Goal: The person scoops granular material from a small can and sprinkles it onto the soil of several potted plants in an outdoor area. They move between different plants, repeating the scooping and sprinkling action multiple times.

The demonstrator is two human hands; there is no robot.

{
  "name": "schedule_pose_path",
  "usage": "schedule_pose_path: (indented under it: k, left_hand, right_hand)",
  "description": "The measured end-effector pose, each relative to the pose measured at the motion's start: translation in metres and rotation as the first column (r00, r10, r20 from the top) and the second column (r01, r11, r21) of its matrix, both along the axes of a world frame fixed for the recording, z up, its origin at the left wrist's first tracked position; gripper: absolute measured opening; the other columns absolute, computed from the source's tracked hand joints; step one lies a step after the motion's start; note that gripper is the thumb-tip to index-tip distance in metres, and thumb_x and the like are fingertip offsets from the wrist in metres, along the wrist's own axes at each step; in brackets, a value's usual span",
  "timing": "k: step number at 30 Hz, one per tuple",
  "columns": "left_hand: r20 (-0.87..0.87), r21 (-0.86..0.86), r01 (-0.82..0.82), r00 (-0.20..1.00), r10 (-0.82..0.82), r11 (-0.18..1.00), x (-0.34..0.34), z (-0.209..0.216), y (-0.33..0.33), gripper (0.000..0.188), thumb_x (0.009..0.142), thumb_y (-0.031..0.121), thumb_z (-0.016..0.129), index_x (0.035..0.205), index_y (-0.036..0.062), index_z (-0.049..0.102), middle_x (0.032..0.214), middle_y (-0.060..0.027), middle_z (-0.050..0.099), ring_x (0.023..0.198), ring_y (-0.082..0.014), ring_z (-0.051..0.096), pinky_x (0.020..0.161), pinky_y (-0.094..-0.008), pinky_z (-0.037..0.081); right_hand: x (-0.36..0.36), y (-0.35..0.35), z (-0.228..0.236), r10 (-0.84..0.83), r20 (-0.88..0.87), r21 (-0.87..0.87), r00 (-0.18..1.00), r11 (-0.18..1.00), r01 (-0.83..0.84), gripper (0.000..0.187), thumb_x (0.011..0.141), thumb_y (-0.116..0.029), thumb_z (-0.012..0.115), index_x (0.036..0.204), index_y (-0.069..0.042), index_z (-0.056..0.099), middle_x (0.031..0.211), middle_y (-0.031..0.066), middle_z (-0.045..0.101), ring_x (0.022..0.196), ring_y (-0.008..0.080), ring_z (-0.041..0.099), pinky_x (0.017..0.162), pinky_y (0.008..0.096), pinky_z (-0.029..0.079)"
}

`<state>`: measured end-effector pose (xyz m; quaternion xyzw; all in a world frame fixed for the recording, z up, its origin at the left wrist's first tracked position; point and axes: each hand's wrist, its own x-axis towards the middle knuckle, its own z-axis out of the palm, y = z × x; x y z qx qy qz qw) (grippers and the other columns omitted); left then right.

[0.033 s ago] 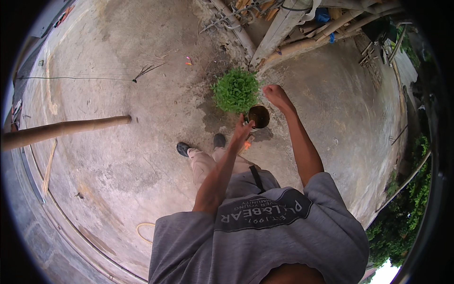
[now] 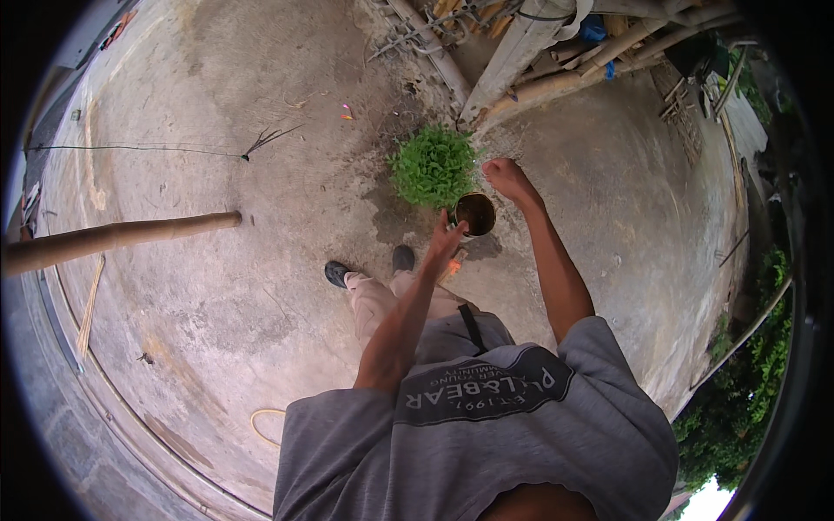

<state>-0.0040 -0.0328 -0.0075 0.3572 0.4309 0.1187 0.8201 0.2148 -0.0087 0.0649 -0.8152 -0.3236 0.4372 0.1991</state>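
My left hand (image 2: 448, 231) is closed on the near left side of a round, open-topped cup (image 2: 476, 227), with the thumb at its rim. The cup's inside looks dark brown; its contents are hard to make out. Just beyond it is a dense bunch of leafy green plants (image 2: 432, 165), whose base is hidden. Right of the leaves hovers my right hand (image 2: 510, 178), fingers curled in and pressed together. Whether anything is in them is hidden. A few tiny pale specks show between this hand and the foliage.
Damp dark patches mark the concrete floor (image 2: 261, 330) around the plants. Behind them stand a pale post (image 2: 512, 61) and stacked bamboo and wood (image 2: 599, 69). At left, a bamboo pole (image 2: 130, 237) juts in, and dark twigs (image 2: 269, 141) hang on a thin string. My shoes (image 2: 336, 274) are close by.
The twigs on the string have swung slightly. My right hand has shifted very little, and pale specks now show beside it. My left hand keeps hold of the cup.
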Motion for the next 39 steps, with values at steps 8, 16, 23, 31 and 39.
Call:
schedule_pose_path:
  k: [8, 16, 23, 31, 39]
  left_hand:
    - [-0.082, 0.055, 0.066, 0.995, -0.062, 0.996, -0.001, 0.026, 0.005, 0.093, 0.082, 0.030, 0.065, 0.149, -0.0045, 0.012, 0.125, -0.0164, 0.052, 0.101, -0.0189, 0.052, 0.085, -0.0292, 0.044]
    - [-0.048, 0.059, 0.076, 0.996, -0.073, 0.995, -0.015, 0.018, 0.003, 0.090, 0.085, 0.031, 0.068, 0.148, -0.0047, 0.015, 0.105, -0.0090, 0.063, 0.092, -0.0133, 0.056, 0.080, -0.0252, 0.046]
    - [-0.098, -0.075, 0.012, 0.995, -0.019, 0.997, -0.023, -0.004, 0.009, 0.089, 0.088, 0.027, 0.066, 0.149, -0.0049, 0.011, 0.111, -0.0115, 0.062, 0.096, -0.0150, 0.058, 0.084, -0.0256, 0.045]
    - [-0.129, 0.046, 0.054, 0.990, -0.047, 0.998, -0.025, -0.012, 0.018, 0.090, 0.087, 0.032, 0.066, 0.147, -0.0089, 0.012, 0.123, -0.0174, 0.057, 0.107, -0.0185, 0.056, 0.089, -0.0290, 0.044]
    - [-0.123, 0.251, 0.017, 0.992, 0.014, 0.968, -0.025, -0.048, 0.009, 0.093, 0.083, 0.038, 0.066, 0.147, -0.0078, 0.016, 0.122, -0.0176, 0.058, 0.106, -0.0186, 0.055, 0.090, -0.0283, 0.043]
  right_hand:
    - [-0.046, -0.038, -0.063, 0.270, -0.126, -0.290, 0.955, 0.910, -0.296, 0.027, 0.091, -0.016, 0.052, 0.097, 0.007, 0.063, 0.086, 0.0146, 0.065, 0.078, 0.0234, 0.062, 0.067, 0.0397, 0.047]
    - [-0.066, -0.044, -0.114, 0.671, 0.145, -0.311, 0.727, 0.729, -0.610, 0.020, 0.087, -0.013, 0.056, 0.074, 0.000, 0.063, 0.061, 0.0102, 0.057, 0.057, 0.0196, 0.056, 0.052, 0.0362, 0.043]
    - [-0.061, -0.001, -0.002, -0.175, -0.317, -0.094, 0.932, 0.984, 0.153, 0.030, 0.098, -0.024, 0.047, 0.085, -0.001, 0.061, 0.078, 0.0058, 0.063, 0.069, 0.0096, 0.059, 0.058, 0.0252, 0.047]
    - [-0.030, 0.015, -0.018, -0.009, 0.110, 0.129, 0.994, 0.992, -0.005, 0.027, 0.099, -0.023, 0.048, 0.102, 0.001, 0.060, 0.086, 0.0075, 0.062, 0.073, 0.0171, 0.060, 0.065, 0.0314, 0.049]
    - [-0.095, 0.001, -0.052, 0.198, -0.120, -0.386, 0.973, 0.893, -0.230, 0.023, 0.094, -0.018, 0.049, 0.099, 0.002, 0.060, 0.075, 0.0062, 0.053, 0.064, 0.0179, 0.046, 0.060, 0.0416, 0.042]
